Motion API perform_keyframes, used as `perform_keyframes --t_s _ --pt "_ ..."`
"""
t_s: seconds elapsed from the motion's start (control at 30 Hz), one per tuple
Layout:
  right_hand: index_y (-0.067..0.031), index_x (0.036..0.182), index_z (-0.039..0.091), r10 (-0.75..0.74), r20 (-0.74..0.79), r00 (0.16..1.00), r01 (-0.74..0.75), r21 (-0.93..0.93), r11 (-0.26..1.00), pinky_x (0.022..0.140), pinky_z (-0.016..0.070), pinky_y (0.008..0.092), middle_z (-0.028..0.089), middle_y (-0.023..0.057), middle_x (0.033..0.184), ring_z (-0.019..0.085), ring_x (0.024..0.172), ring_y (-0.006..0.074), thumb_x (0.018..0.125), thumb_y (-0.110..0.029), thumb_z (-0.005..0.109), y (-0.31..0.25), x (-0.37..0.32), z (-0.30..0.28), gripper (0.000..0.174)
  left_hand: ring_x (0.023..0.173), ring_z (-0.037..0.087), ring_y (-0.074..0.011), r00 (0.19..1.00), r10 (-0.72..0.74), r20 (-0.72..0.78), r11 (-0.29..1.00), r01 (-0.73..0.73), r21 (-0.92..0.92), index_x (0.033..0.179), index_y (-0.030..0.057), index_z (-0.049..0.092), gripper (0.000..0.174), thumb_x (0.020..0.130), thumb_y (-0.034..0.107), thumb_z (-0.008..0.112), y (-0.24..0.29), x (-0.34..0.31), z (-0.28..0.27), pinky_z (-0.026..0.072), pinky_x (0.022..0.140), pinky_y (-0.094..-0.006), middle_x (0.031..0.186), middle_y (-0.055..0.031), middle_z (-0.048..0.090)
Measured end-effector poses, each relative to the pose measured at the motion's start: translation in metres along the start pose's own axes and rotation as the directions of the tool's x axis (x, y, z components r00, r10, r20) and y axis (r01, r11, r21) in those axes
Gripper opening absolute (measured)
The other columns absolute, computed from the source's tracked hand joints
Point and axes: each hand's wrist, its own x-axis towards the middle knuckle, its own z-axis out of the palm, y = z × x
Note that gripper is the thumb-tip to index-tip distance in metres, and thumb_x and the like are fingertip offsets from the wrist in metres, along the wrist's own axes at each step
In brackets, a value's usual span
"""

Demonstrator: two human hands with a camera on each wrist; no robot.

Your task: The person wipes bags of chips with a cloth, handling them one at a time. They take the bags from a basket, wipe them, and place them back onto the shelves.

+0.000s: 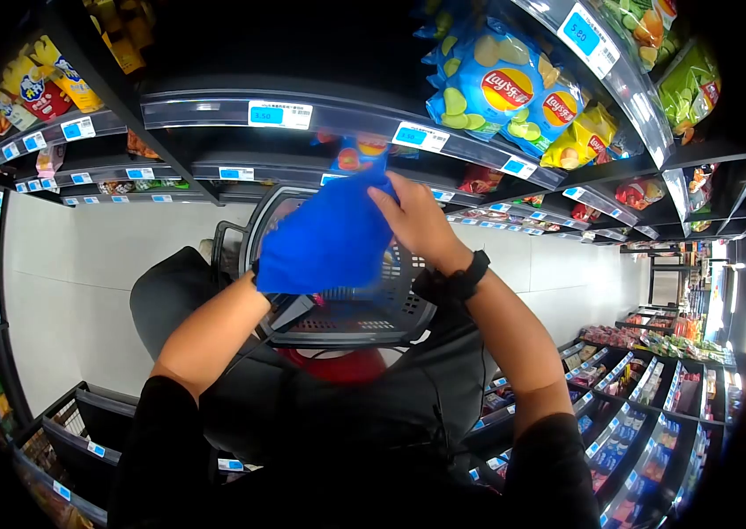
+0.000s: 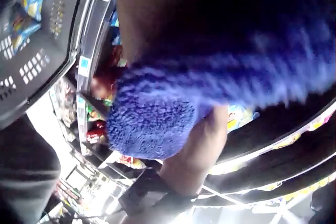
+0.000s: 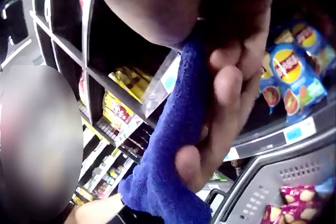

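A fuzzy blue towel [image 1: 329, 234] is draped above the grey shopping basket in the head view. My right hand [image 1: 421, 220] grips its upper right corner between thumb and fingers. In the right wrist view, the fingers of the right hand [image 3: 231, 92] curl along the bunched towel [image 3: 173, 140]. My left forearm [image 1: 214, 331] reaches up to the towel's lower left edge, and the towel covers the left hand. In the left wrist view, the towel [image 2: 152, 119] hangs thick and folded across the dark left arm [image 2: 142, 14].
The grey perforated basket [image 1: 364, 333] stands right below the hands, with purple snack bags [image 3: 299, 205] inside. Shelves with price tags [image 1: 279, 115] run along the front. Blue Lay's chip bags [image 1: 501, 84] sit at upper right. Low racks [image 1: 629, 423] stand at right.
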Motion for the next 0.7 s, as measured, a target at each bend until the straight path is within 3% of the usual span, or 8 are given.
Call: perform_keyframes --t_s 0.07,0.17,0.27,0.33,0.4,0.5,0.57,0.7 --pt "0.0039 0.094 0.059 -0.183 -0.062 0.981 0.175 -0.111 0.978 0.065 0.0507 0.0348 0.065 0.0193 0.076 0.067 0.073 0.0247 0.098 -0.031 0.057 0.033 0.014 0.008 0.035 0.115 0.056 -0.0277 0.997 0.074 -0.009 0.982 -0.071 0.172 0.133 0.0053 0.053 0.047 0.091 0.022 0.063 0.014 -0.004 -0.004 0.0427 0.099 -0.0406 0.125 -0.0134 0.060" --pt "0.0031 0.093 0.061 0.007 0.073 0.997 -0.031 0.332 0.943 0.063 0.0492 0.0335 0.064 0.0120 0.073 0.064 0.070 0.0196 0.097 -0.032 0.054 0.057 0.029 0.013 0.036 0.113 0.057 -0.0272 0.982 0.181 0.051 0.831 -0.180 0.526 0.131 0.0054 0.055 0.044 0.090 0.019 0.063 0.028 -0.012 -0.006 0.0434 0.097 -0.0398 0.124 -0.0124 0.061" --pt "0.0022 0.096 0.064 0.069 0.176 0.982 -0.131 0.372 0.919 0.064 0.0488 0.0305 0.061 0.0063 0.073 0.061 0.070 0.0144 0.096 -0.029 0.052 0.125 0.054 0.036 0.034 0.110 0.058 -0.0266 0.936 0.276 0.218 0.403 -0.319 0.858 0.129 0.0055 0.057 0.041 0.090 0.016 0.063 0.056 -0.021 -0.002 0.0441 0.095 -0.0390 0.123 -0.0115 0.062" --pt "-0.0013 0.102 0.067 0.014 0.240 0.971 -0.014 -0.003 1.000 0.072 0.0519 0.0364 0.069 0.0116 0.086 0.066 0.078 0.0259 0.093 -0.028 0.052 0.194 0.067 0.067 0.031 0.109 0.058 -0.0263 0.897 0.299 0.325 0.041 -0.353 0.935 0.127 0.0056 0.058 0.039 0.090 0.013 0.063 0.075 -0.026 -0.003 0.0445 0.093 -0.0385 0.122 -0.0108 0.062" --pt "-0.0040 0.106 0.067 -0.032 0.307 0.951 0.138 -0.329 0.934 0.080 0.0529 0.0419 0.071 0.0136 0.098 0.067 0.088 0.0324 0.092 -0.026 0.052 0.240 0.071 0.093 0.030 0.107 0.059 -0.0259 0.871 0.323 0.370 -0.154 -0.337 0.929 0.126 0.0057 0.060 0.037 0.089 0.011 0.063 0.084 -0.029 -0.013 0.0450 0.092 -0.0380 0.121 -0.0102 0.062" --pt "-0.0082 0.114 0.067 0.120 0.299 0.947 0.078 -0.574 0.815 0.091 0.0509 0.0452 0.069 0.0146 0.111 0.065 0.102 0.0350 0.089 -0.021 0.053 0.278 0.078 0.132 0.031 0.110 0.058 -0.0261 0.832 0.523 0.185 0.412 -0.437 0.799 0.128 0.0049 0.058 0.037 0.091 0.008 0.060 0.059 -0.023 -0.058 0.0437 0.094 -0.0372 0.122 -0.0103 0.062" --pt "-0.0117 0.121 0.065 0.275 0.233 0.933 -0.055 -0.663 0.746 0.100 0.0479 0.0432 0.066 0.0152 0.119 0.062 0.112 0.0319 0.087 -0.020 0.056 0.307 0.092 0.163 0.035 0.110 0.058 -0.0263 0.791 0.593 0.152 0.452 -0.483 0.750 0.127 0.0050 0.059 0.037 0.091 0.007 0.060 0.059 -0.025 -0.064 0.0437 0.094 -0.0372 0.122 -0.0103 0.062" --pt "-0.0118 0.113 0.065 0.159 0.141 0.977 -0.003 -0.737 0.676 0.095 0.0522 0.0457 0.061 0.0138 0.127 0.054 0.124 0.0329 0.087 -0.014 0.051 0.350 0.101 0.203 0.030 0.108 0.058 -0.0263 0.743 0.646 0.178 0.353 -0.497 0.793 0.126 0.0064 0.059 0.037 0.089 0.010 0.061 0.073 -0.022 -0.058 0.0437 0.093 -0.0377 0.121 -0.0097 0.062"
